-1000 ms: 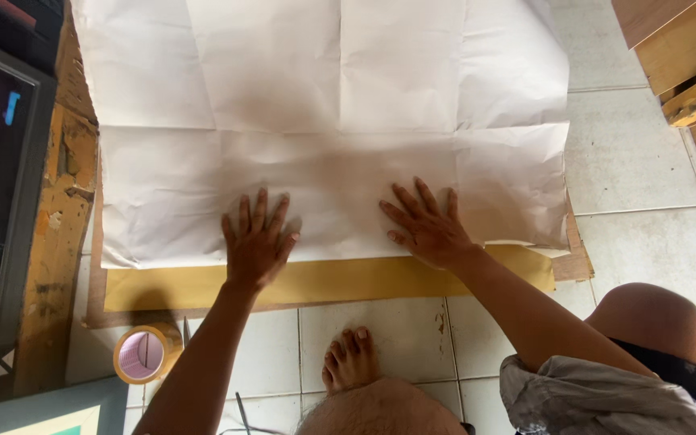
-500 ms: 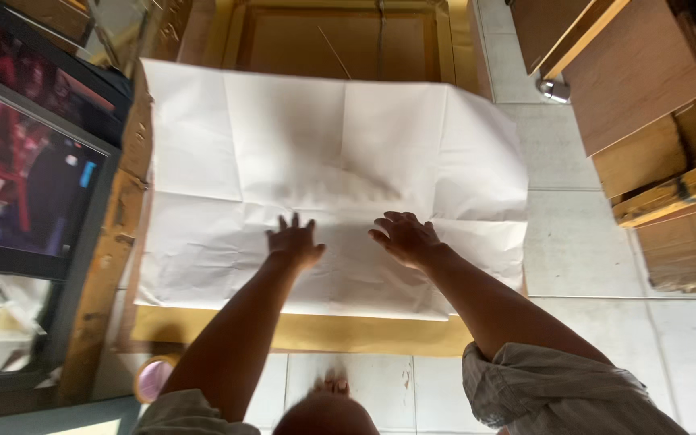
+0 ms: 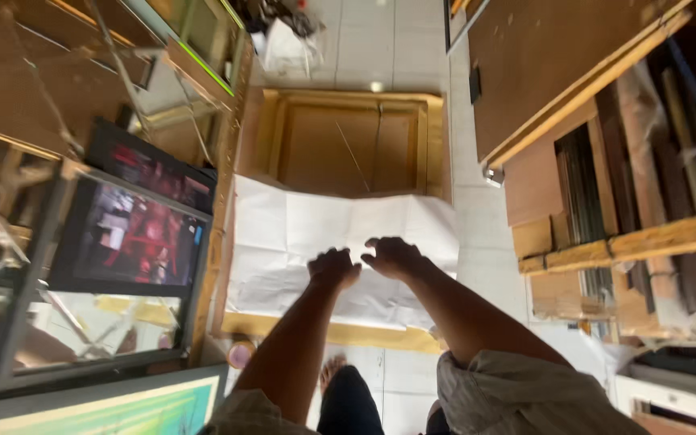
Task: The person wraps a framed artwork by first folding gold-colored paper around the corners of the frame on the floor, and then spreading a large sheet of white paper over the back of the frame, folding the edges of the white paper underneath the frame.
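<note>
Both hands have slid from the near edge to mid-sheet: left hand (image 3: 334,267) and right hand (image 3: 392,255) press flat, grip released, on the creased white paper (image 3: 283,242) covering the gold frame (image 3: 437,145) on the floor.

Both arms stretch forward, left hand (image 3: 334,267) and right hand (image 3: 392,255) close together, fingers seemingly curled, palms down.

A dark rectangular black-framed screen-like panel (image 3: 140,234), glowing red and pink with a small blue patch, is leaning at the left, just beside the white paper sheet. No packages, labels or signs are showing clearly enough to tell.
</note>
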